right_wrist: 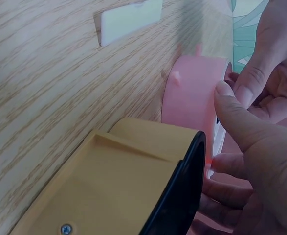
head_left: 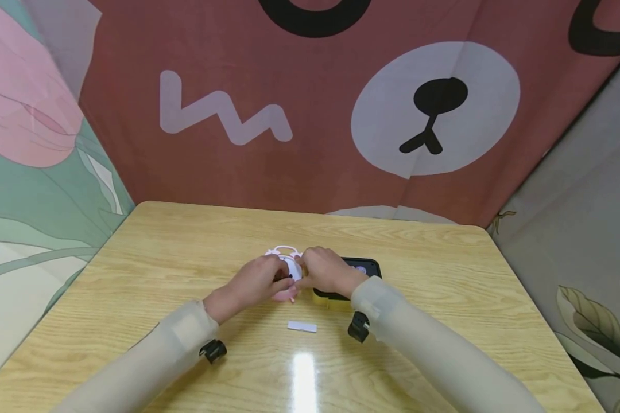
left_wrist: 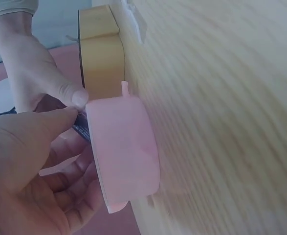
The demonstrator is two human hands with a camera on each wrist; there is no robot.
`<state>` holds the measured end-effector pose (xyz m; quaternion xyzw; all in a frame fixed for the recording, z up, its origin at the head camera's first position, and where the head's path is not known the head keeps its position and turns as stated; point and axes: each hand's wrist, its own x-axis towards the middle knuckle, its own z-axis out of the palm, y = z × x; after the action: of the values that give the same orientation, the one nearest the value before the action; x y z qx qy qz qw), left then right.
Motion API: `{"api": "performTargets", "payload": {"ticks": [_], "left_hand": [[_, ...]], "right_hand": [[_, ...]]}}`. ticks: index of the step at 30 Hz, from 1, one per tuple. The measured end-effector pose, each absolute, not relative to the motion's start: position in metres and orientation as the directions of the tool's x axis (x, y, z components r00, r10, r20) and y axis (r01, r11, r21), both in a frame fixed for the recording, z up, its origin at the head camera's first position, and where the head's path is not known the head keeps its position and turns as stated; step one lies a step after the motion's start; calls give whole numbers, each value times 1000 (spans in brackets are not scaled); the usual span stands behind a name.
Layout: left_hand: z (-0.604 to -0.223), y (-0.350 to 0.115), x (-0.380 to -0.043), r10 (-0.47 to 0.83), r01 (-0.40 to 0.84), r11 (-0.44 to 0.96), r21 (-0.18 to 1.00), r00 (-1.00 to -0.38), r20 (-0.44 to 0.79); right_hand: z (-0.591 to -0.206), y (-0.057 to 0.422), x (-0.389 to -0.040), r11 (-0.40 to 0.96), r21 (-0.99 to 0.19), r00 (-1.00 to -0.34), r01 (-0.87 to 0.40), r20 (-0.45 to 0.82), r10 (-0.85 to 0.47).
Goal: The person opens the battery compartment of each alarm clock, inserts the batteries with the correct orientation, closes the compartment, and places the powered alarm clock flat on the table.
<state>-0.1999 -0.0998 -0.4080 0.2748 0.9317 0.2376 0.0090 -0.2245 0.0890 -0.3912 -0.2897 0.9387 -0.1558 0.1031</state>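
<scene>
A pink alarm clock (head_left: 285, 295) with a white upturned side lies on the table, its handle and bells toward the far side. My left hand (head_left: 255, 281) bends over it from the left. In the left wrist view, its thumb and fingers pinch a small dark piece (left_wrist: 83, 129) against the clock; its kind I cannot tell. From the right, my right hand (head_left: 328, 269) grips the clock, thumb at the near rim and fingers curled at the far side, as the right wrist view shows. The two thumbs come close together over the clock.
Right of the clock lies a yellow device with a black face (head_left: 369, 265), partly under my right wrist. A small white strip (head_left: 302, 326) lies nearer me on the wooden table (head_left: 196, 229). A printed cloth (head_left: 315, 172) hangs behind the table's back edge.
</scene>
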Motion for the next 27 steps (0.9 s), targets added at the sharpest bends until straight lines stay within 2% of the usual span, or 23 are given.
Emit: {"api": "performTargets", "payload": {"ticks": [8, 14, 21, 27], "left_hand": [[-413, -100, -204, 516, 522, 745, 416, -846, 137], [-415, -102, -206, 518, 551, 759, 346, -834, 193], [-415, -106, -208, 494, 493, 774, 397, -863, 109], [-412, -105, -208, 472, 475, 787, 395, -875, 111]], "right_hand": [[-391, 90, -227, 784, -333, -805, -524, -108, -583], [-391, 92, -229, 775, -324, -787, -542, -129, -604], [-391, 93, -231, 767, -341, -777, -543, -142, -613], [-393, 94, -231, 770, -368, -788, -521, -139, -600]]}}
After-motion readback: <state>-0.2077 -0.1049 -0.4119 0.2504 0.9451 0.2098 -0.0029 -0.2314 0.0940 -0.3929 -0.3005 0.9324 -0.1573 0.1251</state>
